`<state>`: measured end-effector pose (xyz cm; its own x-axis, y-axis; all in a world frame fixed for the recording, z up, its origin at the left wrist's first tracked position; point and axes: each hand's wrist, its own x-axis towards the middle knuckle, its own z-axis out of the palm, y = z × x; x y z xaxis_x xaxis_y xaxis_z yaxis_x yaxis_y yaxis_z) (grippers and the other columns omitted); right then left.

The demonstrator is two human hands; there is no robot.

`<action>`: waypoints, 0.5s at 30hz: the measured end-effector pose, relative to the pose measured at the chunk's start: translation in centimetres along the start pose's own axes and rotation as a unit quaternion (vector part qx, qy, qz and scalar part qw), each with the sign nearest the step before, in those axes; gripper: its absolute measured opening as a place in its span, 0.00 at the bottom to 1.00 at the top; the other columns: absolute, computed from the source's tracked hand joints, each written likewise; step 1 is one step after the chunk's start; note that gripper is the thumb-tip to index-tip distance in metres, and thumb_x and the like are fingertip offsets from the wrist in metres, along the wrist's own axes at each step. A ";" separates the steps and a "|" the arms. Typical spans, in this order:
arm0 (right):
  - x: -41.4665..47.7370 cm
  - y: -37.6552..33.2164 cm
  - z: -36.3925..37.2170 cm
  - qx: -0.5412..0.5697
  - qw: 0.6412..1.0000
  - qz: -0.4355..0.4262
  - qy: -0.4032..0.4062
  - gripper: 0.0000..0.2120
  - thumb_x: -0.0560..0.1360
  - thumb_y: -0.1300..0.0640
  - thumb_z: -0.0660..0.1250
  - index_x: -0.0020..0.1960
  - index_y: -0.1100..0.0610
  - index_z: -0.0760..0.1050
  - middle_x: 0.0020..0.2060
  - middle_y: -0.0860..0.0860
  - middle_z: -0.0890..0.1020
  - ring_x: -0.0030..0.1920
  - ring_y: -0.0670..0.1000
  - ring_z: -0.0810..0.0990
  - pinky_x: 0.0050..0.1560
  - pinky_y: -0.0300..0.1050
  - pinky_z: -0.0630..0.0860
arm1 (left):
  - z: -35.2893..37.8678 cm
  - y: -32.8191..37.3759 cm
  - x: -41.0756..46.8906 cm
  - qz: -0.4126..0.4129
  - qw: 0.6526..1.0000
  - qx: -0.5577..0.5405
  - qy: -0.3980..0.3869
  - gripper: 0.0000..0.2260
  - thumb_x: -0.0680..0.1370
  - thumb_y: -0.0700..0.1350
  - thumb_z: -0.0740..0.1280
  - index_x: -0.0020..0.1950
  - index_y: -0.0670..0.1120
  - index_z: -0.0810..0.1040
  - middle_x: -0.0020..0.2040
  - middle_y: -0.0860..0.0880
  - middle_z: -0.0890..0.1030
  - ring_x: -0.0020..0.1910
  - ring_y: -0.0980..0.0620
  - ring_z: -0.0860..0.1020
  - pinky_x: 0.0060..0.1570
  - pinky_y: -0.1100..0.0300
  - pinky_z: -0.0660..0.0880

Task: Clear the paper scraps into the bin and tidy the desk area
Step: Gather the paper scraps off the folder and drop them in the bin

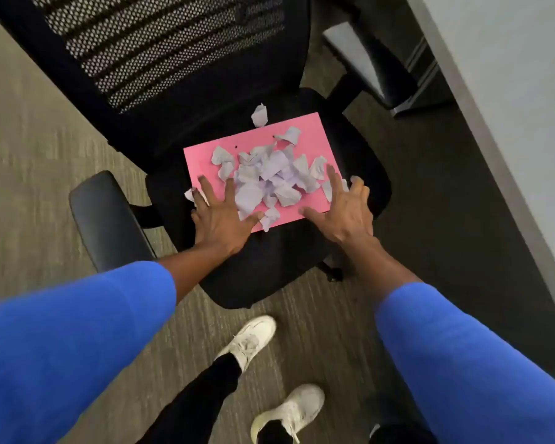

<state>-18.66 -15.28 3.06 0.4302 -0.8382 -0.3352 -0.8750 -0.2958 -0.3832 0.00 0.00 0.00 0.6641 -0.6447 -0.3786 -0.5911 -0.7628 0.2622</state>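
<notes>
A pink sheet (202, 158) lies on the black seat of an office chair (269, 267). Several torn white paper scraps (269, 177) are piled on its middle. One scrap (259, 115) lies on the seat beyond the sheet's far edge, and another (189, 195) pokes out by the sheet's left corner. My left hand (220, 219) is spread flat on the sheet's near left corner, fingers apart. My right hand (345, 213) hovers with fingers spread over the near right corner. Neither hand holds anything. No bin is in view.
The chair's mesh backrest (161, 49) rises behind the seat, with armrests at the left (106, 219) and the right (362, 62). A grey desk edge (510, 123) runs along the right. My feet in white shoes (253, 341) stand on the carpet in front of the chair.
</notes>
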 end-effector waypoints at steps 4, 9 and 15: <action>1.7 -1.5 2.0 -0.045 0.998 -0.031 -0.014 0.54 0.70 0.26 0.71 0.84 0.38 0.43 0.77 0.62 0.59 0.76 0.65 0.62 0.69 0.64 0.75 | 1.4 0.7 0.4 0.016 1.000 0.012 -0.009 0.39 0.81 0.71 0.58 0.87 0.59 0.45 0.86 0.36 0.36 0.86 0.29 0.42 0.81 0.29 0.50; 2.8 -3.5 4.7 -0.100 0.992 -0.079 0.011 0.49 0.74 0.27 0.67 0.84 0.39 0.43 0.78 0.67 0.59 0.74 0.68 0.66 0.71 0.63 0.73 | 2.5 0.6 1.4 0.040 0.999 0.029 0.023 0.32 0.85 0.61 0.60 0.86 0.54 0.53 0.85 0.33 0.47 0.84 0.31 0.51 0.81 0.33 0.57; 4.5 -5.0 5.8 -0.125 0.986 -0.107 0.022 0.38 0.78 0.38 0.71 0.82 0.40 0.56 0.76 0.62 0.60 0.72 0.62 0.65 0.55 0.58 0.82 | 2.4 0.5 2.9 0.106 0.991 0.064 0.049 0.28 0.84 0.49 0.67 0.82 0.49 0.64 0.78 0.37 0.63 0.74 0.37 0.65 0.70 0.41 0.73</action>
<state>-11.08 -14.88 -1.51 0.6059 -0.7613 -0.2308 -0.7948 -0.5674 -0.2153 0.53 -2.10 -3.14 0.5563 -0.7964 -0.2374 -0.7714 -0.6011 0.2088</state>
